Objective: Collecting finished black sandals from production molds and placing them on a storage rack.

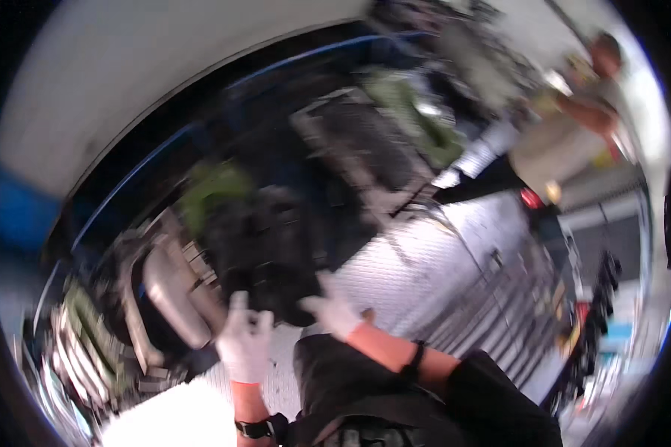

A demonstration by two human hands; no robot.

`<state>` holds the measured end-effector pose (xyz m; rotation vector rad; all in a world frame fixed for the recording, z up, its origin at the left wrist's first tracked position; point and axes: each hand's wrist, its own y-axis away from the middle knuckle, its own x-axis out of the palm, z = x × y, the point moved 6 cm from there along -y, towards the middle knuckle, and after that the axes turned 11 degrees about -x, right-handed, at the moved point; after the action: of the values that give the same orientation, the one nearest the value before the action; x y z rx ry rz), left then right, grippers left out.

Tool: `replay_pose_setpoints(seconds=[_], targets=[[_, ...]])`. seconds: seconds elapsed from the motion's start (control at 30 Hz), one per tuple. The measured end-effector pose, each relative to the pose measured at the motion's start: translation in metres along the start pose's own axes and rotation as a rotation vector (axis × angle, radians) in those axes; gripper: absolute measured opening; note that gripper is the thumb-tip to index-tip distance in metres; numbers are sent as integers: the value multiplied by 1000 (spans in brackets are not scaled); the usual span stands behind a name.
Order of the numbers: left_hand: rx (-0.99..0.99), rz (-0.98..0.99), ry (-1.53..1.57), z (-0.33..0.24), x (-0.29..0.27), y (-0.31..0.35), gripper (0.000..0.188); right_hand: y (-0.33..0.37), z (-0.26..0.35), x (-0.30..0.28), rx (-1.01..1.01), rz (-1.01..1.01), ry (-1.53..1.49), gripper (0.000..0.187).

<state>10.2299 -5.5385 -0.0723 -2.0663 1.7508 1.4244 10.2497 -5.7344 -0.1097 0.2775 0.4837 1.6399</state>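
A bulky black object (pixel 265 242) stands in front of me, its surface uneven; blur hides its exact kind. My left hand (pixel 244 339), in a whitish glove, is at its near left edge with thumb and fingers apart. At the near right corner is my right hand (pixel 335 307), gloved too, with its fingers stretched toward the black object. Whether either hand touches it cannot be made out. Behind it shows a green piece (pixel 212 190).
Beige and black curved panels (pixel 175 290) stand at the left, beside green and white ones (pixel 89 346). A framed dark panel (pixel 365 141) lies ahead, near another green piece (pixel 414 115). A person (pixel 566 134) stands at the far right. Ribbed metal flooring (pixel 410 261) spreads rightward.
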Motion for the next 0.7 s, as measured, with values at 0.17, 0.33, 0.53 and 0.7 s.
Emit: replay_pose_setpoints(seconds=[0.17,0.33,0.53,0.7], targets=[[364,-386,-432,-22,15,-53,30,-11,-41,18,-114,314,14,82],[889,-591,-731,-98,42,24,20,36,-122,-76,122,507,-638,72],[1058,547,-276,-223,219,117,13,126,-197,-234,-132,-175,165,33],[1954,983,-481,-309,379,412,28,188,-313,-248,-232,-501,-408,42]])
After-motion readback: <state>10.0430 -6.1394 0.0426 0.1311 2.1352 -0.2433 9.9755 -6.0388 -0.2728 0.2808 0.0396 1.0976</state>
